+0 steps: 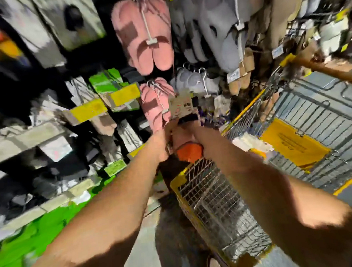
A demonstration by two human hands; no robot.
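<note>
left hand (pixel 163 143) and right hand (pixel 193 130), fingers curled, grip a labelled pack (pixel 180 106) above the wire cart (pixel 210 196), pink slippers (pixel 143 36) beyond.

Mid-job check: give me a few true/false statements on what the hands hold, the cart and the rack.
1. Both the left hand and the right hand hold the tagged item. True.
2. The tagged item already lies in the cart. False: the hands hold it up in front of the rack.
3. Pink slippers hang above the hands. True.
4. The cart has red trim. False: its trim is yellow.
</note>
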